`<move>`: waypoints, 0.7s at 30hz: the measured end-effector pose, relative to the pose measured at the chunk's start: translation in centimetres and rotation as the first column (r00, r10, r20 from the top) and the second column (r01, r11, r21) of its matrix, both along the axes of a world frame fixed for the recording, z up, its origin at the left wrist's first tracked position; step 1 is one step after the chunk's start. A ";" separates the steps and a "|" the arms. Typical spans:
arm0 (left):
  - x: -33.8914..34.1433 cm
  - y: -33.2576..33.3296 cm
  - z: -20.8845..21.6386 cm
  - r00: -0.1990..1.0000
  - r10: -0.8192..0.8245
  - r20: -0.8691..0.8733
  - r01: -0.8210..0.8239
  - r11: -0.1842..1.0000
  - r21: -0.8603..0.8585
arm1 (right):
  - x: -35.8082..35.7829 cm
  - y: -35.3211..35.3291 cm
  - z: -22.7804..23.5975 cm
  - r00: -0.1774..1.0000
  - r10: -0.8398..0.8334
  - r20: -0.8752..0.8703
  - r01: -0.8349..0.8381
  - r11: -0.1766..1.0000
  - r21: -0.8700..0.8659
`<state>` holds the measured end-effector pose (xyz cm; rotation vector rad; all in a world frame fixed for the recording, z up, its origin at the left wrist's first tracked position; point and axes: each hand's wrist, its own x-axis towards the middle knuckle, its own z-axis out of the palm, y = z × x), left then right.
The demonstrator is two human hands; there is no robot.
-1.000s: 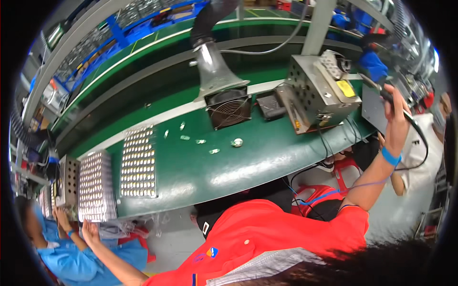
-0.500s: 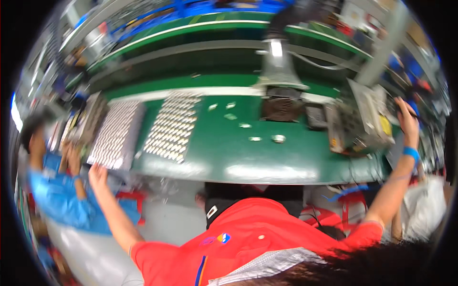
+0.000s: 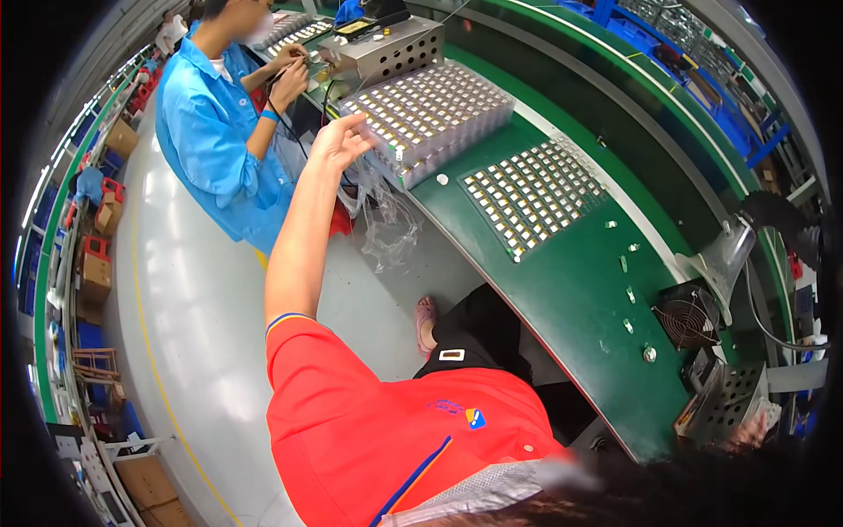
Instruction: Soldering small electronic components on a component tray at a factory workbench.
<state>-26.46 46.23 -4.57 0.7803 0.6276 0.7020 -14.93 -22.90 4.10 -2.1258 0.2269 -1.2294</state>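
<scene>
My left hand reaches out to the near left corner of a tall stack of clear plastic trays, filled with rows of small white and yellowish parts. Its fingers are apart and hold nothing; whether the fingertips touch the trays I cannot tell. To the right of the stack, a single tray of the same small parts lies flat on the green bench. A blurred skin-coloured patch beside a perforated metal box at the lower right may be my right hand; its fingers cannot be made out.
A co-worker in a blue jacket works with both hands before another perforated metal box. Loose small parts, a round metal piece and a fan under a clear hood occupy the right. Crumpled plastic film hangs by the bench edge.
My view has swung to the left, bringing the tray stack and the co-worker nearer the middle. My left hand has moved from the stack's front edge to its corner. My right arm has left plain view.
</scene>
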 end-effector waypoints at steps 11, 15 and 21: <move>-0.8 -0.5 0.6 0.991 -0.053 0.119 0.060 0.997 -0.056 | 2.3 41.7 -6.1 -0.579 0.809 -0.101 -0.397 -0.172 0.902; -1.4 -1.7 0.9 0.987 -0.082 0.136 0.090 0.994 -0.058 | 1.2 48.4 -8.4 -0.509 0.842 0.180 -0.045 -0.234 0.971; -2.2 -3.1 0.1 0.977 -0.054 0.204 0.079 0.990 -0.118 | 1.0 52.3 -9.3 -0.359 0.894 0.267 0.114 -0.241 0.964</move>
